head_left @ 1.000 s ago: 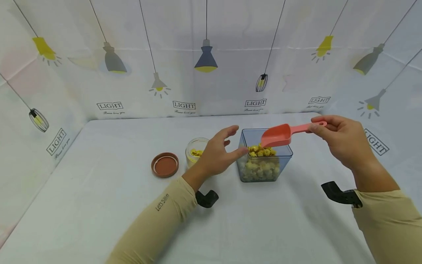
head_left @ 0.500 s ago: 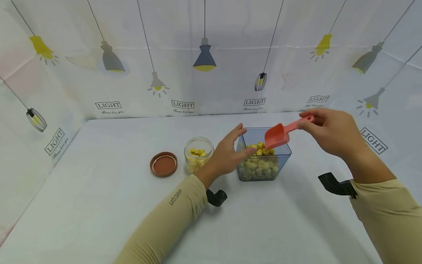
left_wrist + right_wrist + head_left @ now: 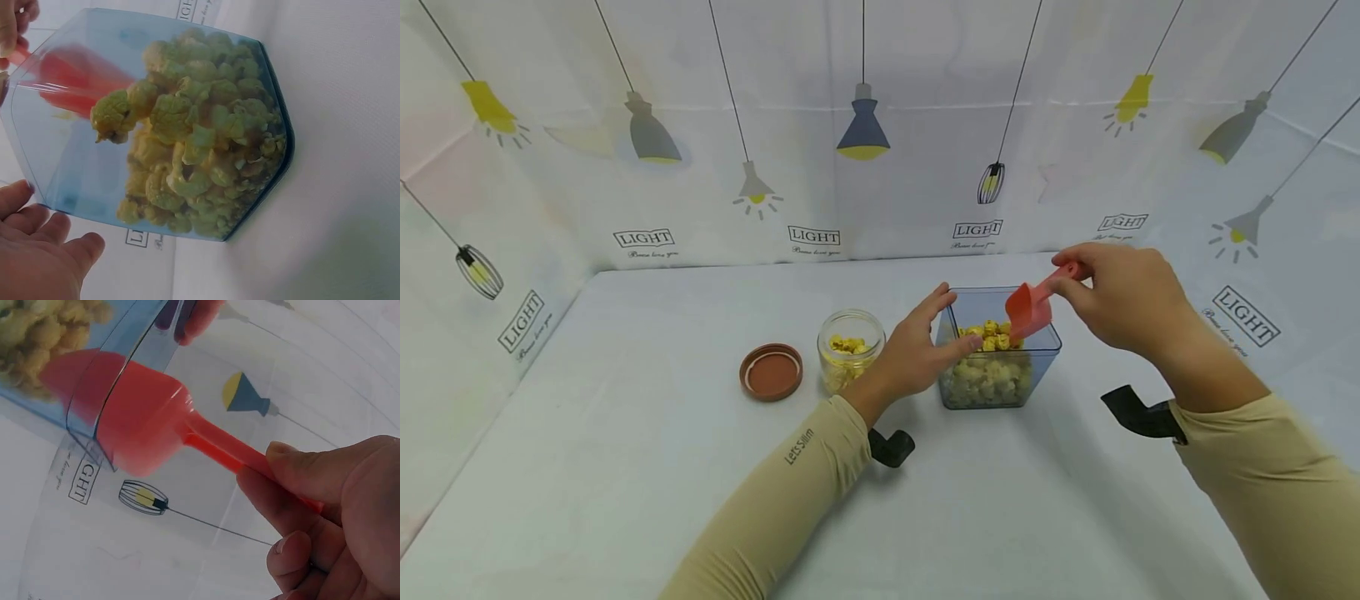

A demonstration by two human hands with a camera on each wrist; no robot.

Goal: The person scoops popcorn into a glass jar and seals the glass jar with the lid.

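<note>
A clear bluish square container, partly filled with yellow popcorn, stands upright on the table. My right hand pinches the handle of a red scoop between thumb and fingers. Tilted steeply, the scoop has its bowl inside the container, its tip at the popcorn. My left hand lies at the container's left side with extended, spread fingers, the fingertips at its rim in the left wrist view. Behind the left wrist is an open glass jar with some popcorn.
A reddish-brown round lid lies left of the jar. White cloth covers the table. Behind it hangs a backdrop printed with lamps. Each wrist carries a black camera mount.
The right hand has moved left and tipped the scoop from nearly level above the container to steep, down into it. My left hand has shifted slightly right to the container's rim.
</note>
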